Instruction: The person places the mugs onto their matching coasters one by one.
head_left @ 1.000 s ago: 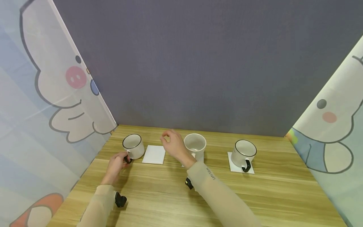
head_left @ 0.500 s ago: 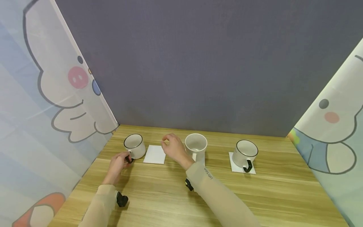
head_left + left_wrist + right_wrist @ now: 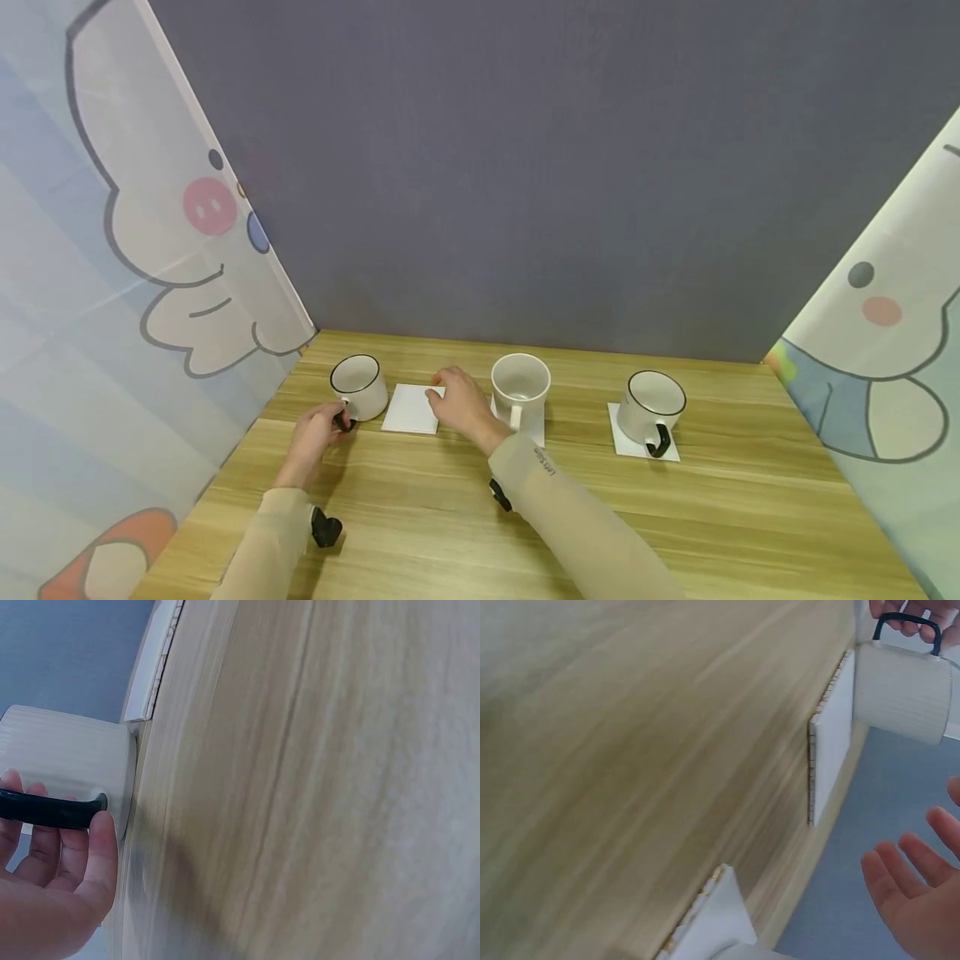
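My left hand holds the black handle of a white mug with a dark rim, standing upright at the left of the table. Fingers pass behind that handle, with the thumb at its lower end, in the left wrist view. Just right of this mug lies a square white coaster. My right hand hovers at the coaster's right edge, fingers loosely bent and holding nothing. The right wrist view shows its fingers spread apart, away from the mug.
A plain white mug stands on a coaster right beside my right hand. Farther right, a black-handled mug sits on another coaster. A grey panel closes the table's back, and printed curtains flank both sides.
My right hand has lowered toward the coaster's right edge, and its curled fingers have opened somewhat. The left hand stays on the mug's handle. The head view has shifted slightly.
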`<action>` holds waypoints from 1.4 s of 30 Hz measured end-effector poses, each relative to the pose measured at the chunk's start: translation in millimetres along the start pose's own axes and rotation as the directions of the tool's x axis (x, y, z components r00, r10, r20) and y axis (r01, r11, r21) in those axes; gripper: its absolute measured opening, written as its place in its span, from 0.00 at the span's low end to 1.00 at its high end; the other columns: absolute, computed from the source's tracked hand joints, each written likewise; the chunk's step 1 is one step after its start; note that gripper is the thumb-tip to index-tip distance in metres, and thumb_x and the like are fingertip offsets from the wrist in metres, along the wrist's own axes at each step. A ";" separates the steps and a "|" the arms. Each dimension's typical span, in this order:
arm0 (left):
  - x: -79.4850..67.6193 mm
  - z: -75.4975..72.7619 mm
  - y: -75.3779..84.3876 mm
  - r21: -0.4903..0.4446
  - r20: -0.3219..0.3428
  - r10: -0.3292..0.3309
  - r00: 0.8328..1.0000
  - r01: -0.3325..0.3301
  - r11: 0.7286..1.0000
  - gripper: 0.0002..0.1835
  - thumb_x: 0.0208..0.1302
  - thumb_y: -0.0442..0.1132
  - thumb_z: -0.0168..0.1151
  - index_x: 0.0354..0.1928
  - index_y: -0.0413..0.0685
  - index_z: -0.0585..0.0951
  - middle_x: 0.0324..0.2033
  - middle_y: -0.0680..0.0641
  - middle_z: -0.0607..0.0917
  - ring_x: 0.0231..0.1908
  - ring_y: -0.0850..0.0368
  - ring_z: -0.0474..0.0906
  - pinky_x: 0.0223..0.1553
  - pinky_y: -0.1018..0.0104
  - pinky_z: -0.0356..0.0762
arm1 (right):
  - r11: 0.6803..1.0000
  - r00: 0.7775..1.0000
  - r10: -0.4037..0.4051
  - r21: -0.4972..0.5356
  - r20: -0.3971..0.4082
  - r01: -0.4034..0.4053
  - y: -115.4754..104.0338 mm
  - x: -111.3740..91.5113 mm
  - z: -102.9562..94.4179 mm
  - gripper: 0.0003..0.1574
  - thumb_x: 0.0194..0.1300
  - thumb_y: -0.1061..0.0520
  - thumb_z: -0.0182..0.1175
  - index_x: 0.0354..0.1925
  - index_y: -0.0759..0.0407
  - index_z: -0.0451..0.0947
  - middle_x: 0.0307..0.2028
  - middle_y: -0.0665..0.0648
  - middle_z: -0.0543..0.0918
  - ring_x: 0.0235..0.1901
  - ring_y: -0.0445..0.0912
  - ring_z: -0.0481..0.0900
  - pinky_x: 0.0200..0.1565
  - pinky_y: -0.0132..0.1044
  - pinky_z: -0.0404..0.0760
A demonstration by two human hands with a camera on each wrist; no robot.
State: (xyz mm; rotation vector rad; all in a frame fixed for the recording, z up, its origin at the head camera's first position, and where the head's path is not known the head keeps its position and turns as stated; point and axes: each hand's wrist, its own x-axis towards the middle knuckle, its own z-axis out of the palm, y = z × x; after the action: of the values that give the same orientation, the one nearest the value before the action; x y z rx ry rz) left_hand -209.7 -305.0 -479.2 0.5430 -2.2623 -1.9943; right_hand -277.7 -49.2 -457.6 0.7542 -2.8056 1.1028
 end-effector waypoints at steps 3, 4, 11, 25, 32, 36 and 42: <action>-1.4 0.0 -0.2 0.011 -0.005 0.006 1.000 -0.006 1.000 0.19 0.80 0.45 0.47 0.41 0.33 0.76 0.34 0.46 0.78 0.39 0.51 0.75 0.46 0.58 0.80 | 1.000 1.000 -0.001 -0.024 0.012 0.002 3.6 0.3 4.5 0.17 0.73 0.51 0.60 0.53 0.59 0.81 0.58 0.58 0.80 0.46 0.49 0.82 0.56 0.46 0.79; -2.1 0.2 -0.2 0.015 -0.005 0.007 1.000 -0.007 1.000 0.19 0.80 0.45 0.47 0.42 0.33 0.76 0.34 0.46 0.78 0.39 0.51 0.75 0.46 0.58 0.80 | 0.999 1.000 -0.004 -0.031 0.018 0.005 4.9 0.0 6.1 0.17 0.73 0.51 0.60 0.53 0.59 0.81 0.58 0.58 0.80 0.43 0.47 0.81 0.55 0.45 0.79; -3.4 1.5 0.1 0.007 -0.009 0.011 1.000 -0.011 1.000 0.19 0.79 0.45 0.48 0.40 0.33 0.76 0.33 0.46 0.78 0.39 0.51 0.75 0.46 0.59 0.80 | 0.996 0.998 -0.049 -0.074 0.038 0.052 12.7 -2.9 14.6 0.17 0.71 0.53 0.61 0.53 0.59 0.82 0.56 0.57 0.83 0.53 0.51 0.81 0.61 0.45 0.76; -0.3 3.0 -0.6 -0.011 -0.019 0.015 1.000 -0.015 1.000 0.19 0.79 0.44 0.49 0.38 0.33 0.77 0.32 0.46 0.78 0.38 0.52 0.76 0.45 0.59 0.80 | 0.972 0.989 -0.046 -0.224 0.142 0.078 20.5 -5.4 22.6 0.19 0.71 0.50 0.62 0.56 0.56 0.81 0.64 0.57 0.77 0.62 0.55 0.76 0.59 0.48 0.78; -0.4 2.5 -1.1 -0.010 -0.020 0.020 1.000 -0.020 1.000 0.19 0.79 0.45 0.49 0.37 0.34 0.76 0.32 0.46 0.78 0.39 0.51 0.76 0.45 0.58 0.80 | 0.967 0.978 0.004 -0.250 0.210 0.050 21.6 -6.3 22.7 0.25 0.72 0.47 0.61 0.62 0.54 0.77 0.73 0.60 0.67 0.70 0.61 0.66 0.68 0.56 0.68; 0.5 3.2 -2.1 -0.009 -0.018 0.021 1.000 -0.021 1.000 0.20 0.79 0.45 0.49 0.39 0.32 0.76 0.33 0.45 0.78 0.40 0.49 0.76 0.46 0.58 0.80 | 0.962 0.973 0.032 -0.270 0.227 0.031 22.1 -6.4 22.6 0.26 0.72 0.46 0.60 0.64 0.53 0.76 0.75 0.59 0.65 0.70 0.62 0.65 0.68 0.58 0.66; 0.4 3.1 -2.7 -0.010 -0.020 0.015 1.000 -0.015 1.000 0.19 0.79 0.44 0.48 0.39 0.32 0.76 0.34 0.44 0.77 0.39 0.51 0.75 0.46 0.59 0.80 | 0.956 0.974 0.024 -0.292 0.226 0.044 22.9 -6.6 24.8 0.24 0.72 0.46 0.59 0.61 0.53 0.77 0.74 0.59 0.66 0.68 0.57 0.68 0.67 0.55 0.67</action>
State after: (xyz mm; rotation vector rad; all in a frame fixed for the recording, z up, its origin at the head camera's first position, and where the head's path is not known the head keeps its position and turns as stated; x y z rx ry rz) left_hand -210.4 -302.4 -482.3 0.5407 -2.2365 -1.9840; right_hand -278.7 -48.0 -491.9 0.9105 -3.0488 0.6038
